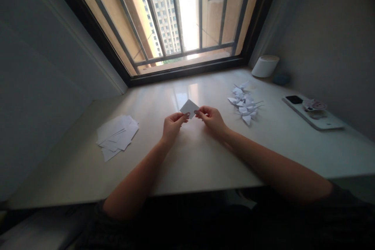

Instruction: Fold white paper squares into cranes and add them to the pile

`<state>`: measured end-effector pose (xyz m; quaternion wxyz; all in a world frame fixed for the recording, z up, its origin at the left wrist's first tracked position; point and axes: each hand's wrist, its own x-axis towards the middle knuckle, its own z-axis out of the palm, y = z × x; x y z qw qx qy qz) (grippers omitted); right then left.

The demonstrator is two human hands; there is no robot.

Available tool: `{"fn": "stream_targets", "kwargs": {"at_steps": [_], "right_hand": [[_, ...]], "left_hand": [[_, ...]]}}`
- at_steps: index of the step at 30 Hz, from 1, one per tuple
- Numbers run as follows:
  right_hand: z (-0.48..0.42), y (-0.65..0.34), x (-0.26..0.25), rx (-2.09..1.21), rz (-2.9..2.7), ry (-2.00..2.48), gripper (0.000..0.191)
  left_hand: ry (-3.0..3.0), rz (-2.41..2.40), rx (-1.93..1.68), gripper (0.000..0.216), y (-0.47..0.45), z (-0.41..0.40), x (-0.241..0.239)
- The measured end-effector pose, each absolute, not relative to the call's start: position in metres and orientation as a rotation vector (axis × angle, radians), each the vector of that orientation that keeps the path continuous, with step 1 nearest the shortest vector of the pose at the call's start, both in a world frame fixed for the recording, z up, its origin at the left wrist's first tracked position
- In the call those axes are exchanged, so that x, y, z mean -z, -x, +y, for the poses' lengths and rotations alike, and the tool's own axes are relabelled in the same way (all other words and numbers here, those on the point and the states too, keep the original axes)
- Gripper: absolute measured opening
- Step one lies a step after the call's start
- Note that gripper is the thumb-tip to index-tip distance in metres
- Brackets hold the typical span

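Observation:
Between my hands, a small folded square of white paper is held up with one corner pointing toward the window. My left hand pinches its lower left side between thumb and fingers. On its right corner, my right hand has a similar pinch. The paper's lower edges are partly hidden behind the fingertips. To the left lies a loose stack of white paper sheets. On the right sits a heap of folded white paper cranes.
A phone lies at the right with a small round trinket on it. Behind it stand a white cylinder and a dark item by the wall. A barred window borders the white tabletop at the back.

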<state>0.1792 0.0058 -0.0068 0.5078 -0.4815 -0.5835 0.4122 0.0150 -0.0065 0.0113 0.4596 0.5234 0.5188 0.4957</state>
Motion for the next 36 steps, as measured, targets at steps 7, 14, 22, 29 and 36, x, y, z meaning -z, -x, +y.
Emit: {"fn": "stream_targets", "kwargs": {"at_steps": [7,14,22,29,36], "right_hand": [[-0.002,-0.172,0.004,-1.094,-1.444,1.118,0.042],[0.001,-0.172,0.01,-1.156,-1.484,1.112,0.042],[0.0,-0.173,0.008,-1.2,-1.496,1.084,0.039],[0.0,-0.173,0.007,-1.216,-1.48,1.061,0.037],[-0.001,-0.172,0.008,-1.171,-1.509,1.085,0.034]], "left_hand": [[-1.263,1.292,-1.242,0.029,-0.016,-0.007,-0.008],[-1.21,1.275,-1.207,0.028,-0.015,-0.009,-0.013],[-1.104,1.251,-1.182,0.03,-0.011,-0.007,-0.016],[-1.206,1.196,-1.178,0.032,-0.009,-0.003,-0.014],[-1.168,1.238,-1.254,0.032,-0.006,0.0,-0.018]]}}
